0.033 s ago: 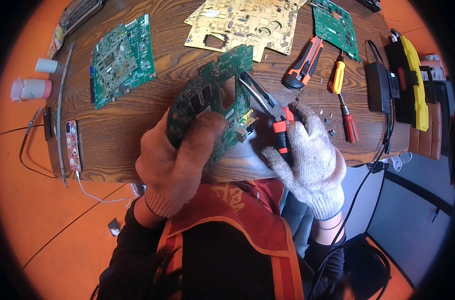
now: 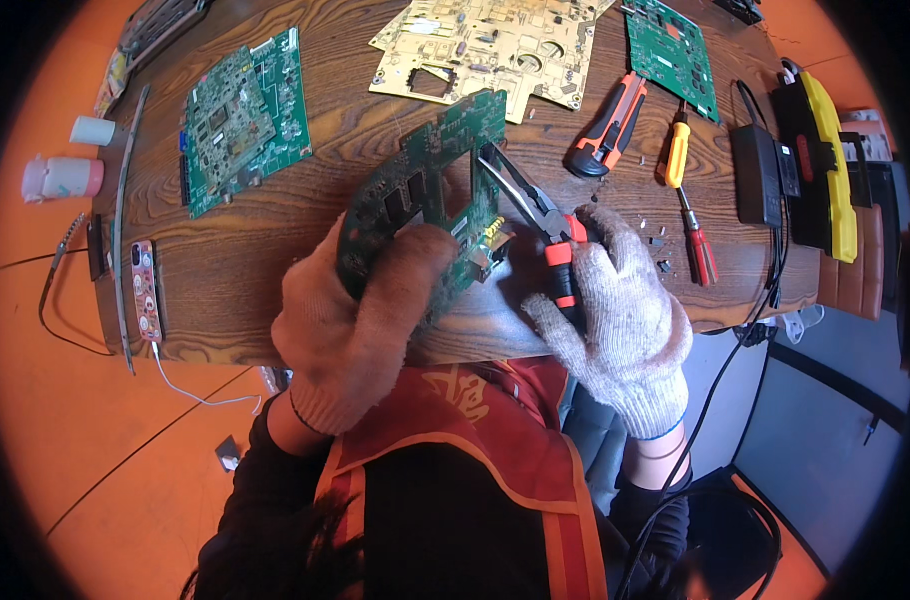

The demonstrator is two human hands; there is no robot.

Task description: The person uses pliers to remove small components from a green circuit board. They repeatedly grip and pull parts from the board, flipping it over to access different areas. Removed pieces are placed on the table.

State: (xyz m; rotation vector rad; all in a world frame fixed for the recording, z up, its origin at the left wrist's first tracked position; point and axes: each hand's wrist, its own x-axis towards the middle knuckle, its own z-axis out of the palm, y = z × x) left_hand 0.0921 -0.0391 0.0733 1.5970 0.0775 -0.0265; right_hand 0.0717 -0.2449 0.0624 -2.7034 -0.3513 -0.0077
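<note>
My left hand, in a dirty white work glove, grips a green circuit board by its lower left part, thumb across its face. The board is held tilted above the table and has a rectangular opening and a curved left edge. Near its lower right edge sits a yellow-and-metal component. My gloved right hand is closed round red-and-black pliers. Their long jaws point up and left, the tips at the board's right edge beside the opening. Whether the tips pinch anything is too small to tell.
Green boards lie at the left, beige boards at the back. Right of the pliers are a utility knife, a yellow screwdriver, a red screwdriver and a black adapter. A phone lies by the left edge.
The circuit board has tilted very slightly in my left hand. My right hand and the pliers show no visible movement.
</note>
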